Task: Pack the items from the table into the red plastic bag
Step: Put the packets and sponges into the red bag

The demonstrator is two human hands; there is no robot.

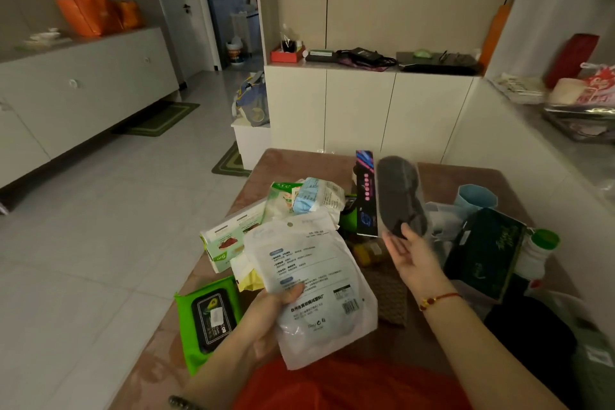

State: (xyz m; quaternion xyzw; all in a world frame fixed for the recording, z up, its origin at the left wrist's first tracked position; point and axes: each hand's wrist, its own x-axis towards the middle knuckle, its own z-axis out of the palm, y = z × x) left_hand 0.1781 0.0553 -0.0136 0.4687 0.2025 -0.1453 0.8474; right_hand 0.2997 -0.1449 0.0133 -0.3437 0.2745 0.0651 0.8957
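My left hand [278, 308] grips a white printed plastic pouch [312, 276] by its lower left edge and holds it above the red plastic bag [349, 386], which lies at the bottom of the view. My right hand [411, 255] holds a dark grey insole in a clear sleeve [401, 196] upright by its lower end, over the middle of the table [286, 163]. A green wet-wipes pack [209, 319] lies at the near left. A green-and-white box [226, 240], a blue-and-white packet [316, 195] and a black-and-pink box [366, 196] lie further back.
On the right of the table are a dark green tissue pack [486, 250], a white bottle with a green cap [539, 253] and a light blue cup [477, 198]. White cabinets stand behind the table and along the right. Tiled floor lies to the left.
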